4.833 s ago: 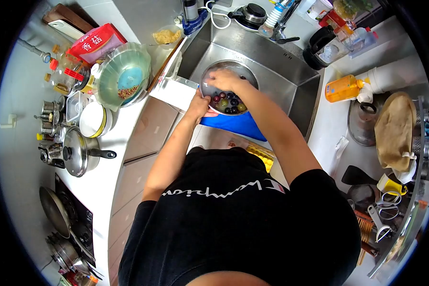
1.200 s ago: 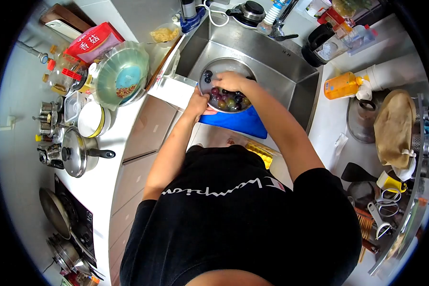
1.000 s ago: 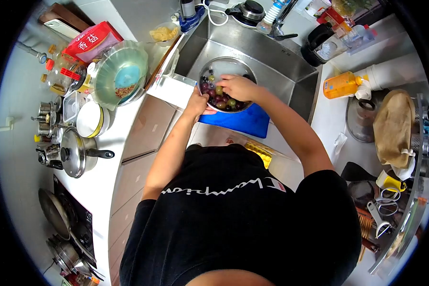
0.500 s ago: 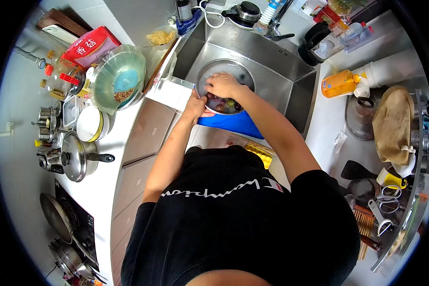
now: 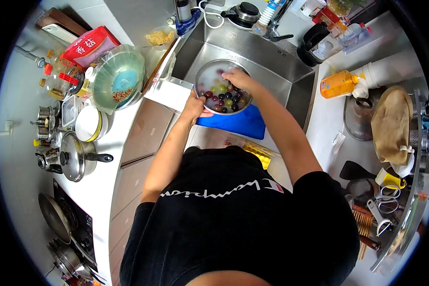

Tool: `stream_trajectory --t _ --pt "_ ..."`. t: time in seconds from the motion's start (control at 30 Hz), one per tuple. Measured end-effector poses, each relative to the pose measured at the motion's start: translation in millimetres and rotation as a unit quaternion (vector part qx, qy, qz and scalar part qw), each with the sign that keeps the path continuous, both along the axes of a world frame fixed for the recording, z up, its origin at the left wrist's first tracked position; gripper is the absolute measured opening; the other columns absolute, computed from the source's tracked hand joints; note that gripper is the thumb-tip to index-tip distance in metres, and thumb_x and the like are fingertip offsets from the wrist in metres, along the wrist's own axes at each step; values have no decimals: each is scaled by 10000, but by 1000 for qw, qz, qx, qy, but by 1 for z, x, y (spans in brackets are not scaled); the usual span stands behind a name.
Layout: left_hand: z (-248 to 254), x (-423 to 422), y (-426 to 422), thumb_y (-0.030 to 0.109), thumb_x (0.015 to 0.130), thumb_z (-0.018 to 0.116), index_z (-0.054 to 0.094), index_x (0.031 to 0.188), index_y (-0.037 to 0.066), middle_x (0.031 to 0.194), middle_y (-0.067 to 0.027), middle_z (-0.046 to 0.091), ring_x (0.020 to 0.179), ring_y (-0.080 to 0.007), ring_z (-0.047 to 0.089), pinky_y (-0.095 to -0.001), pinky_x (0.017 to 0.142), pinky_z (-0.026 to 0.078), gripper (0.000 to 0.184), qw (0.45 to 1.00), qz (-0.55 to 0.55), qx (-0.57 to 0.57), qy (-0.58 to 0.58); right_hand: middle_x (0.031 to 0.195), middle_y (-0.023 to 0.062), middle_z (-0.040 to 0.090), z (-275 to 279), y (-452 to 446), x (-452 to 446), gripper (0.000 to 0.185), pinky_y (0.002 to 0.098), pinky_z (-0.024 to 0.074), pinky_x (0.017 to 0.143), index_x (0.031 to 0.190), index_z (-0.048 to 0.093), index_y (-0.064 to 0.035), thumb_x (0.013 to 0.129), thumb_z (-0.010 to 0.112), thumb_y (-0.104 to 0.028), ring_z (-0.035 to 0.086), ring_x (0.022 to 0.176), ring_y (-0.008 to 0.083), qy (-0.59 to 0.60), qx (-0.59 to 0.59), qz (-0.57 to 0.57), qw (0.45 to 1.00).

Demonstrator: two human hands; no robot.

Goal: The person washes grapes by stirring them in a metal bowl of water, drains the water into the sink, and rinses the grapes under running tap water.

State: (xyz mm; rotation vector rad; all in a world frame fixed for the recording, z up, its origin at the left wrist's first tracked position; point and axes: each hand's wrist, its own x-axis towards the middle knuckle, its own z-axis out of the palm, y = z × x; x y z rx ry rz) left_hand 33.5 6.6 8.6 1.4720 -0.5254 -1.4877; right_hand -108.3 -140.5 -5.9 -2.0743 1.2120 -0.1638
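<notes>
Taking the middle of the round, silver-coloured metal bowl (image 5: 223, 114) as the dial, with 12 o'clock at the top of the view, the person's left hand (image 5: 194, 107) is at 8 o'clock, clasping the rim with the thumb uppermost. The bowl sits toward the 7 to 8 o'clock side of the rectangular stainless-steel sink (image 5: 281, 62). The right hand (image 5: 240, 79) is over the bowl at 2 o'clock, its bent fingers reaching in toward 9 o'clock; whether they grip anything I cannot tell.

Inside are small, round, smooth-skinned fruits (image 5: 221, 97) in dark purple, red and green, lying in cloudy whitish liquid (image 5: 207, 75). Most are gathered from 8 o'clock round through 6 to 4, so they lie toward 2 to 3 o'clock from the left hand and toward 6 to 7 o'clock from the right. The liquid shows most plainly at 10 o'clock.

A flat, bright blue piece (image 5: 240, 125) extends from beneath the bowl's edge at 5 o'clock. Well apart at 9 o'clock, on the white table (image 5: 102, 190), is a fluted, translucent pale green bowl (image 5: 104, 78) holding small reddish-brown bits (image 5: 123, 95). A silver-coloured pot with a glass lid and black handle (image 5: 73, 152) stands toward 8 o'clock.
</notes>
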Motion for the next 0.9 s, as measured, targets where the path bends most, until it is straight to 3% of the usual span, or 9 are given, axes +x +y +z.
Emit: stream_trajectory --t 0.1,0.13,0.23,0.33,0.37,0.5,0.6,0.83,0.9 --pt "3 0 0 41 838 351 250 1235 111 1006 -176 529 643 -247 618 -310 437 546 416 1000 -5 -2 -6 1007 223 559 15 7 17 629 375 401 816 1061 514 60 749 525 -486 546 896 328 -92 234 -95 963" --pt "3 1 1 41 838 351 250 1235 111 1006 -176 529 643 -247 618 -310 437 546 416 1000 -3 -4 -6 1007 223 559 9 3 20 629 375 401 816 1061 514 60 749 525 -486 546 896 328 -92 233 -93 964" --pt "-1 2 0 21 821 345 238 1250 103 1016 -178 525 632 -240 616 -305 428 542 449 1000 -7 7 -6 1093 203 531 -3 5 24 540 346 381 877 1109 511 -8 789 488 -442 515 1008 308 22 77 26 996" --pt "0 0 0 21 829 336 245 1246 109 1035 -180 512 647 -240 616 -310 425 541 435 1000 0 6 -9 1128 196 507 8 15 14 442 338 367 902 1128 500 -24 849 413 -356 484 1059 303 -3 53 130 990" --pt "1 0 0 21 829 336 245 1246 109 1035 -180 512 647 -240 616 -310 425 541 435 1000 2 4 -8 1133 183 504 3 18 9 361 351 370 898 1140 496 -52 870 374 -258 484 1046 315 -26 20 169 985" --pt "-1 0 0 25 844 323 249 1242 114 1067 -171 494 686 -249 615 -310 425 543 414 1000 -3 0 -1 1085 185 525 23 38 -15 334 376 397 854 1129 516 -83 828 417 -188 512 981 320 -51 -136 237 961" --pt "-1 0 -1 21 846 321 247 1241 111 1079 -166 487 699 -255 614 -311 428 546 411 1000 1 3 -4 1135 153 502 43 33 -26 304 353 375 887 1109 533 -106 827 429 -155 487 1040 293 25 -101 254 961" --pt "4 0 1 20 838 339 239 1226 80 1060 -183 488 655 -253 609 -321 427 549 405 1000 1 -3 -3 1082 178 522 23 17 39 299 375 392 868 1036 576 -130 808 458 -284 506 1004 310 36 -162 139 976" --pt "2 1 0 23 834 346 241 1225 79 1050 -185 491 645 -251 607 -322 428 549 409 1000 0 2 0 1142 155 491 22 27 49 356 401 369 890 1055 565 -151 827 414 -378 470 1061 297 150 -140 156 966"
